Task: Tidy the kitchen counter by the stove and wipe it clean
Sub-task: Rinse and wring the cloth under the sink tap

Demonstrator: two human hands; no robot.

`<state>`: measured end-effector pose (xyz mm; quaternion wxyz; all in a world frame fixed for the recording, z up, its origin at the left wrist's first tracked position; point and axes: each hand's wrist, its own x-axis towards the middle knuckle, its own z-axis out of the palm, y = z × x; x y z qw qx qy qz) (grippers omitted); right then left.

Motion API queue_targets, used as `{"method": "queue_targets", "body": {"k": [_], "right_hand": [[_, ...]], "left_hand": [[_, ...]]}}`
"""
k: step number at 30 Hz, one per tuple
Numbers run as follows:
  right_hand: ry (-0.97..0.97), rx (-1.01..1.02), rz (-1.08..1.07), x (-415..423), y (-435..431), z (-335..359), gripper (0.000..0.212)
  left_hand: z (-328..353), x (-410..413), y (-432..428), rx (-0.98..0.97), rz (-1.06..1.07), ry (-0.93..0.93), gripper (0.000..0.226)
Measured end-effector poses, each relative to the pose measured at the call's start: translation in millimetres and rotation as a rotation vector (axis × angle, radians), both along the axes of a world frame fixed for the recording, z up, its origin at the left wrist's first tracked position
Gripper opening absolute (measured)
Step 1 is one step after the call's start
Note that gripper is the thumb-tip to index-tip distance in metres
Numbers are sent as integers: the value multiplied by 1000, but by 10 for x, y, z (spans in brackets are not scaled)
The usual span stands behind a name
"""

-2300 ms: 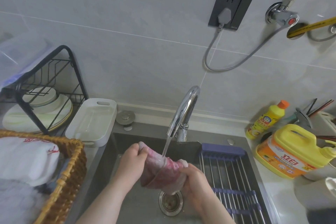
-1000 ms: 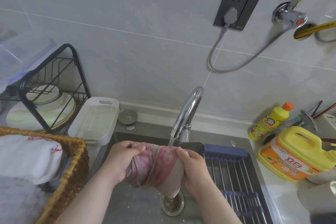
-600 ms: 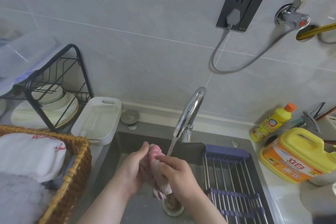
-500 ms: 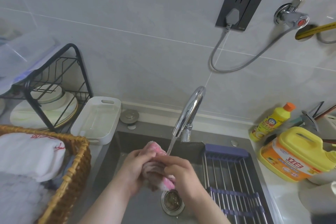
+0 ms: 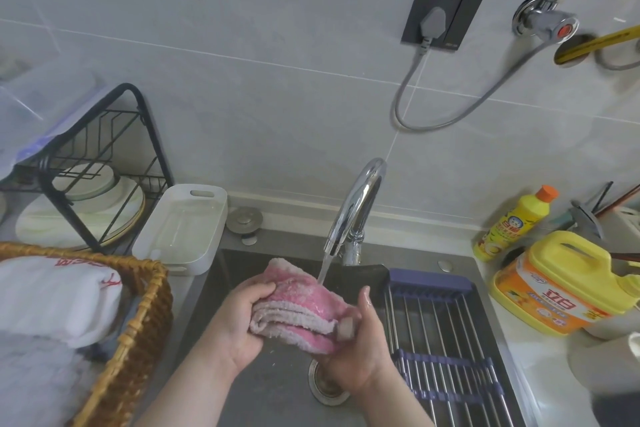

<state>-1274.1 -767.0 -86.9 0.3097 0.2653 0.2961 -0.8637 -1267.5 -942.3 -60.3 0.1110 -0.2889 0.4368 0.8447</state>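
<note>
Cloth [image 5: 299, 305] now spread, seemingly folded, between both hands' grip.

Pink cloth [image 5: 301, 305], chrome faucet [image 5: 356, 208]

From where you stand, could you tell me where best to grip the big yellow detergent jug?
Grip the jug by the moulded handle along its top, coming from above: it stands upright and the handle faces up. Both hands are busy with the cloth.
</note>
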Motion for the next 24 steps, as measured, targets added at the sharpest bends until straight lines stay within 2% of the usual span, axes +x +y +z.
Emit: {"method": "queue_targets", "body": {"k": [3,7,10,13,16,21,24], "right_hand": [[124,168,97,-51,47,33,46],[271,334,81,-103,60,43,34],[348,440,46,-112,81,68,29],[422,575,43,-96,109,118,25],[529,680,81,-89,149,191,32],[568,719,115,-68,188,295,36],[570,710,87,-61,227,327,32]], "left_hand": [[-49,6,-64,-142,-40,28,17],[-241,-15,-29,-462,-105,18,32],[-367,-33,68,-564,-115,3,29],[-435,-75,213,-478,-82,-14,19],[-499,-110,330,-376,-130,-67,15],[-432,-145,486,-103,-196,-97,25],[-367,-140,546,84,-229,-184,34]]}}
